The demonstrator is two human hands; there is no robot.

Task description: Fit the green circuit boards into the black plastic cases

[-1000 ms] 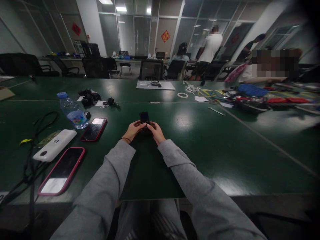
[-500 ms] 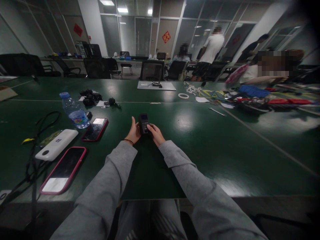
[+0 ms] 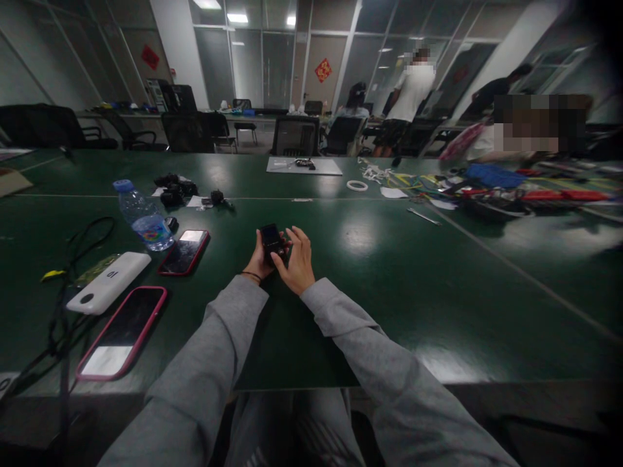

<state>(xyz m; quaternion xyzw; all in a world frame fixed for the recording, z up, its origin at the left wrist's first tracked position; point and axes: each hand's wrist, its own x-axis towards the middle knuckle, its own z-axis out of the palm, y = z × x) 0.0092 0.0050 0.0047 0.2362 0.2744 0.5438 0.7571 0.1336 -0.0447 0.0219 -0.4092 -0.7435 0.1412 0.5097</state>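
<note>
My left hand (image 3: 257, 262) is wrapped round a small black handheld device (image 3: 271, 236) with a dark screen on its upper face, holding it tilted over the middle of the green table. Left fingertips show at the device's right edge. My right hand (image 3: 298, 264) is beside its lower right, fingers raised and apart. Its thumb tip lies at the device's lower edge; whether it presses there I cannot tell.
On the green table (image 3: 389, 311), to the left, are a water bottle (image 3: 148, 220), two phones in red cases (image 3: 183, 253), a white power bank (image 3: 109, 283) and black cables (image 3: 61, 311). A wrench (image 3: 423, 216) and tangled wires (image 3: 418, 185) lie right. People are beyond the table.
The right hand has let go of the device's side and opened, its fingers now lifted. The device has tipped leftward and sits deeper in the left hand.
</note>
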